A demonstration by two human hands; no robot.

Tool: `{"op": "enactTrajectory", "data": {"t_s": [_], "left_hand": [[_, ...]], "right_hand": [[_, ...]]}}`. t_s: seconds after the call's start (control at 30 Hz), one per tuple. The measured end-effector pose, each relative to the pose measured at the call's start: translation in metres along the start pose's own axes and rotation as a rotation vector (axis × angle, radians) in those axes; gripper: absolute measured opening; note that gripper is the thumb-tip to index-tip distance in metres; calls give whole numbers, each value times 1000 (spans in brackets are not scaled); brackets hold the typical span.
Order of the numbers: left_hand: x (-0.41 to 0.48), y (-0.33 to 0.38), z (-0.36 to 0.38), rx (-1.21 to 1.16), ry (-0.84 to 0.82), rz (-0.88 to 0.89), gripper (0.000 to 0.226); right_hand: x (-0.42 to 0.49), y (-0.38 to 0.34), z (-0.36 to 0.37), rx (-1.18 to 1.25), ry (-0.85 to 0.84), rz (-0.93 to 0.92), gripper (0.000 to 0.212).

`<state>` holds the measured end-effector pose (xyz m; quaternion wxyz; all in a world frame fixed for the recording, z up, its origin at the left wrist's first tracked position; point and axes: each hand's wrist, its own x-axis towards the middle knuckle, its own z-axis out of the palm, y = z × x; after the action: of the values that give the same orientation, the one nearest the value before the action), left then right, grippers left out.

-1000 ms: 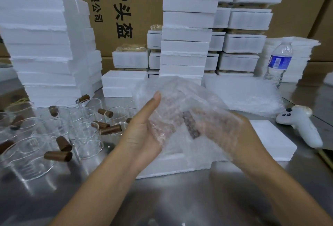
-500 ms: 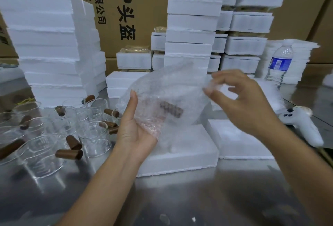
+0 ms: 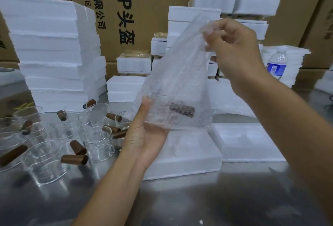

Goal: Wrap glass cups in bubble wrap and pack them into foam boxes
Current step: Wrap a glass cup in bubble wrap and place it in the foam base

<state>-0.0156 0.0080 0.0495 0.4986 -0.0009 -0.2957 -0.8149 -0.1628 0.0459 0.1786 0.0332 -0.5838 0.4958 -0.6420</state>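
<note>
Cup [image 3: 182, 110] inside bubble wrap [image 3: 180, 67], left hand [image 3: 144, 137] below, right hand [image 3: 234, 51] above

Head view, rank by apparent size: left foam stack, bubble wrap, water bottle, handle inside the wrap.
left foam stack
bubble wrap (near camera, inflated)
water bottle and handle: too close to rank, bottle sits far back
</note>
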Motion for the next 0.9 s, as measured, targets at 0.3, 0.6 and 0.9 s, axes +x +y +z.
{"op": "enactTrajectory", "data": {"t_s": [0.3,0.6,0.9], "left_hand": [[1,1,2,118,215,136,33],[-5,-12,5,412,273,206,68],[-8,-7,-2,1021,11,257,76]], "right_hand": [[-37,28,11,69,143,263,51],[-113,68,37,250,-46,286,26],[-114,75,13,239,21,334,25]]}}
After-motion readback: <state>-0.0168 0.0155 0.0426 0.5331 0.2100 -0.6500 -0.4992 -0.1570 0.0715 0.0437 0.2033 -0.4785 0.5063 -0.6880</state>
